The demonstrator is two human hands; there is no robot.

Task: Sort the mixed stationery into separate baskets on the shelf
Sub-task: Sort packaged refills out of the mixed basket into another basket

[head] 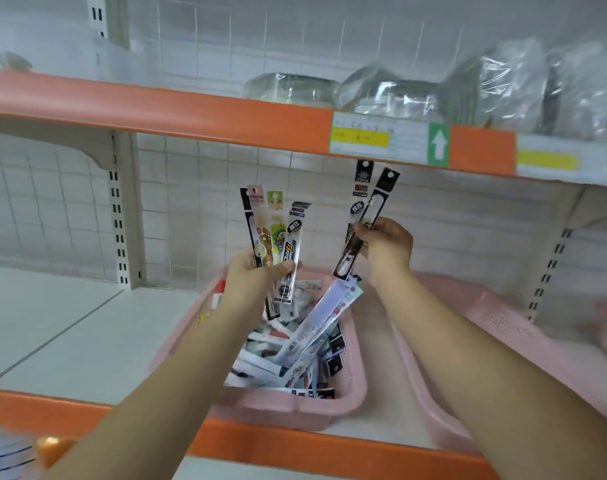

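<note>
Two bare forearms [177, 375] reach in from 6 o'clock, one at each side of the frame's centre. At 8 o'clock, in the near corner, lies a white and orange object [11, 452] too blurred to identify. Just beyond the arms runs the orange front edge of the lower shelf [295, 441], whose white surface stretches away toward 9 o'clock. A pink basket [295, 408] sits on it at 6 o'clock, heaped with mixed stationery [305, 344] in long, narrow retail packets. Just beside it, at 4 o'clock, stands a second pink basket [496, 313], partly hidden by the right arm. Above the full basket, near centre, the left hand [257, 275] grips a fan of packets [281, 233], its fingers curled round their lower ends and its thumb across the front. To its right, at 2 o'clock from centre, the right hand [387, 244] pinches two long black packets [376, 202] partway along their length, holding them upright and slightly tilted. Behind the hands is a white grid back panel [191, 202]. At 12 o'clock an orange-edged upper shelf [156, 105] crosses the frame, carrying a price label [381, 140] with a green arrow and blurred plastic-wrapped goods [399, 91].
</note>
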